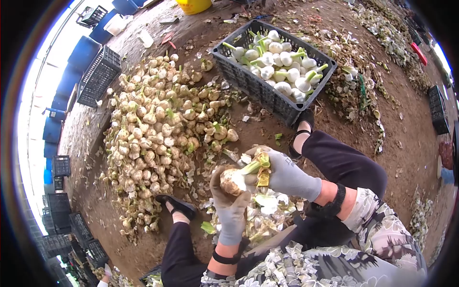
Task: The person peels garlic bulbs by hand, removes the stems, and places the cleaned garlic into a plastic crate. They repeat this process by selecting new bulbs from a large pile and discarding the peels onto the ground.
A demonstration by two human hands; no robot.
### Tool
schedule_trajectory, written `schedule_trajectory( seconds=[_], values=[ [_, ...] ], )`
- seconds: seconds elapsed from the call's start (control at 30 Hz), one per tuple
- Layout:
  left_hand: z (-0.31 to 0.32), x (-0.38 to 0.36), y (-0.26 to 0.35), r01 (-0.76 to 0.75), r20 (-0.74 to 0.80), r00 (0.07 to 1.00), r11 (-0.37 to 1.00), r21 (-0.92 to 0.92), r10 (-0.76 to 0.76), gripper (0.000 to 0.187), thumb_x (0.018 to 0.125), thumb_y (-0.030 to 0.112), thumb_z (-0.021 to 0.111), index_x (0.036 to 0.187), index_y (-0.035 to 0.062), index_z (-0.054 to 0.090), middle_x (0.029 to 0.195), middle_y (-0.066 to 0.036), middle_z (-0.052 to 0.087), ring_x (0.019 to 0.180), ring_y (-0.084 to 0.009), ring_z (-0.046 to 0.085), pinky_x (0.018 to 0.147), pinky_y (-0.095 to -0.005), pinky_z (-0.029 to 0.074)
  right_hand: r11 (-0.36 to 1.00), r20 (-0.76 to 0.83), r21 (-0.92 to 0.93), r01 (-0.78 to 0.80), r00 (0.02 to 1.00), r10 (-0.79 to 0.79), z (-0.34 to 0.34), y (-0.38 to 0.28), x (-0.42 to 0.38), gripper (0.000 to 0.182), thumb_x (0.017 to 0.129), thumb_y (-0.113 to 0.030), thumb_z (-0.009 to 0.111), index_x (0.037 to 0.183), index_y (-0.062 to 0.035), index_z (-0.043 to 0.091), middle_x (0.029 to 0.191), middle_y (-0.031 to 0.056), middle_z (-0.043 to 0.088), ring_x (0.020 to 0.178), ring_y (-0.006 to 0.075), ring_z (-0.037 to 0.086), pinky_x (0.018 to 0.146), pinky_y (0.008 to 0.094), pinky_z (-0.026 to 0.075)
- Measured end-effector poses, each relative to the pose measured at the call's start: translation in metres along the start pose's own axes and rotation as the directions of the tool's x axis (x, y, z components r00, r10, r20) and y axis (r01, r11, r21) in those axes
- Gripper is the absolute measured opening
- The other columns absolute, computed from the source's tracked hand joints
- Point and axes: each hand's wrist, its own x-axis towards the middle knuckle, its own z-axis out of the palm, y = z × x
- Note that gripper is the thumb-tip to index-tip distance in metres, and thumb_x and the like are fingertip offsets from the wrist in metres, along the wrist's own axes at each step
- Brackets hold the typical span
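Observation:
My left hand (230, 205), in a grey glove with a soiled palm, is closed around a garlic bulb (233, 182) with a brownish root end and a green stem. From the other side my right hand (289, 176), gloved too, grips the stem and its yellowed outer leaf (263, 176). Whether a tool is also in its fingers is hidden. Below both hands lies a heap of peeled skins (267, 210) between my legs. Ahead stands a dark plastic crate (253, 88) holding white, cleaned garlic bulbs (287, 60).
A large pile of unpeeled garlic (153, 129) covers the ground ahead and left. Loose skins (344, 86) lie in a ridge right of the crate. Black crates (99, 76) and blue barrels (85, 52) line the left side. A yellow bucket (193, 5) stands at the top.

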Motion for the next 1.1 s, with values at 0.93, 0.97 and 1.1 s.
schedule_trajectory(
  seconds=[0.93, 0.97, 1.1],
  values=[
    [-0.009, 0.012, -0.007, 0.118, -0.065, 0.992, 0.984, 0.137, -0.11, 0.045, 0.091, 0.006, 0.061, 0.132, -0.0034, 0.046, 0.115, -0.008, 0.06, 0.102, -0.0166, 0.059, 0.088, -0.0297, 0.049, 0.987, 0.156, -0.158, 0.019, 0.988, 0.005, -0.002, 0.006, -0.004, 0.017, 0.082, -0.012, 0.07, 0.091, -0.0012, 0.06, 0.079, 0.0116, 0.065, 0.071, 0.016, 0.06, 0.067, 0.0301, 0.048],
    [-0.009, 0.017, -0.011, 0.119, -0.113, 0.988, 0.989, 0.082, -0.109, 0.04, 0.091, 0.005, 0.059, 0.128, -0.0046, 0.049, 0.115, -0.009, 0.06, 0.099, -0.0164, 0.06, 0.087, -0.0294, 0.05, 0.995, 0.172, -0.104, 0.01, 0.985, 0.008, -0.005, 0.004, -0.003, 0.019, 0.082, -0.013, 0.071, 0.094, -0.0009, 0.062, 0.079, 0.0072, 0.066, 0.07, 0.0127, 0.059, 0.065, 0.029, 0.047],
    [-0.016, 0.02, -0.002, 0.037, -0.026, 0.999, 0.998, 0.042, -0.036, 0.03, 0.097, 0.023, 0.047, 0.108, -0.0013, 0.061, 0.1, -0.016, 0.066, 0.09, -0.0216, 0.063, 0.087, -0.0349, 0.05, 0.885, 0.267, 0.324, -0.335, 0.93, 0.254, -0.018, 0.003, -0.002, 0.016, 0.083, -0.016, 0.073, 0.089, -0.0026, 0.066, 0.075, -0.0042, 0.062, 0.066, 0.0028, 0.054, 0.058, 0.0221, 0.044]
  ],
)
